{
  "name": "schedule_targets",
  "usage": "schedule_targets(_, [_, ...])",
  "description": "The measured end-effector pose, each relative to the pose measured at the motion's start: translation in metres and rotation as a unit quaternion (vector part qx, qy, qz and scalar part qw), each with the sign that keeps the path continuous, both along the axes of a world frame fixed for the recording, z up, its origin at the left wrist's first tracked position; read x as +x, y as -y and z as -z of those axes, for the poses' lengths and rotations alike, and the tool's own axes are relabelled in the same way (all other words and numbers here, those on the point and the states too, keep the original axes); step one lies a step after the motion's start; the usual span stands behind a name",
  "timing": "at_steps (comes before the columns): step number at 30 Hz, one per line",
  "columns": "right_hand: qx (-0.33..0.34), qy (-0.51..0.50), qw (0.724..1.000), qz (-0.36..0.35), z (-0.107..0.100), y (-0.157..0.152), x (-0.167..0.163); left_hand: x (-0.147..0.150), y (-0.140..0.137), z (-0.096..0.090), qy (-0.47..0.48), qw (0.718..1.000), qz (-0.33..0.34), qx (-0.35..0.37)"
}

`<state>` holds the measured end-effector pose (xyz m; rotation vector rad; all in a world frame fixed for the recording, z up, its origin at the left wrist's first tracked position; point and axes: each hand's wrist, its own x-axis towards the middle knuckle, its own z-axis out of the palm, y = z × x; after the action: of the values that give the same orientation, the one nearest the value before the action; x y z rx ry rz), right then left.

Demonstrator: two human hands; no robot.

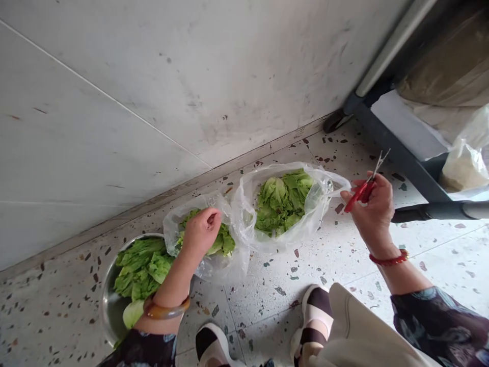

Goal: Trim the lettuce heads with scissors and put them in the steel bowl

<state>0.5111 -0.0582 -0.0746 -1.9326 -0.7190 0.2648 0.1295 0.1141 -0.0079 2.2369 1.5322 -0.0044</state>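
Observation:
My right hand (372, 214) grips red-handled scissors (359, 196), their slim metal blades pointing up and away. A stretched handle of the clear plastic bag (244, 204) runs to the thumb side of this hand and looks pinched there. Inside that bag lie green lettuce leaves (280, 201). My left hand (202, 232) is closed, fingers curled in, over a second clear bag (229, 267) that also has lettuce in it. Whatever those fingers hold, if anything, is hidden. Left of it, a steel bowl (109, 295) contains more lettuce (143, 267), partly behind my forearm.
A pale, scuffed wall (191, 92) rises behind the bags. At the right stands a wheeled metal rack (405, 153) loaded with bagged goods (466, 158). Underfoot is a speckled terrazzo floor (275, 275), with my shoes (317, 311) close to the bags.

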Motion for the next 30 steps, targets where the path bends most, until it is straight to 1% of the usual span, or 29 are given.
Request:
schedule_targets(1, [0.008,-0.010,1.000,0.007,0.005,-0.005,0.003,0.018,0.002,-0.004,0.062,0.998,0.012,0.008])
schedule_targets(2, [0.009,-0.025,1.000,0.011,0.011,-0.011,0.006,0.038,0.004,-0.005,0.115,0.993,0.034,-0.006])
schedule_targets(4, [0.002,-0.082,0.997,0.005,0.019,-0.021,0.007,0.082,0.006,0.003,0.181,0.977,0.091,-0.071])
schedule_targets(5, [0.003,-0.121,0.993,-0.003,0.021,-0.025,0.006,0.103,0.007,0.010,0.185,0.970,0.119,-0.103])
schedule_targets(7, [0.033,-0.200,0.979,-0.012,0.015,-0.029,0.004,0.142,0.007,0.028,0.148,0.967,0.150,-0.141])
schedule_targets(8, [0.062,-0.231,0.971,-0.008,0.007,-0.029,0.003,0.159,0.007,0.038,0.120,0.969,0.162,-0.144])
schedule_targets(10, [0.122,-0.274,0.954,0.012,-0.017,-0.027,0.003,0.189,0.006,0.055,0.085,0.968,0.188,-0.144])
schedule_targets(12, [0.161,-0.309,0.937,0.030,-0.045,-0.021,0.004,0.213,0.005,0.068,0.080,0.965,0.209,-0.135])
schedule_targets(14, [0.180,-0.327,0.927,0.038,-0.070,-0.015,0.005,0.233,0.004,0.079,0.094,0.963,0.219,-0.126])
schedule_targets(15, [0.183,-0.328,0.926,0.039,-0.079,-0.011,0.004,0.242,0.003,0.085,0.106,0.962,0.220,-0.123])
schedule_targets(17, [0.179,-0.331,0.926,0.036,-0.090,-0.005,0.002,0.255,0.005,0.099,0.134,0.958,0.221,-0.122])
schedule_targets(20, [0.170,-0.346,0.922,0.030,-0.094,0.002,-0.001,0.265,0.012,0.120,0.171,0.949,0.227,-0.136])
schedule_targets(23, [0.176,-0.352,0.919,0.027,-0.093,0.004,-0.001,0.264,0.024,0.133,0.177,0.941,0.242,-0.155])
schedule_targets(26, [0.187,-0.347,0.919,0.027,-0.095,0.003,0.000,0.262,0.034,0.135,0.144,0.954,0.236,-0.120])
schedule_targets(28, [0.187,-0.342,0.920,0.027,-0.097,0.003,0.001,0.261,0.037,0.131,0.106,0.964,0.223,-0.095])
schedule_targets(30, [0.180,-0.331,0.926,0.032,-0.098,0.003,0.001,0.261,0.037,0.125,0.075,0.968,0.221,-0.090])
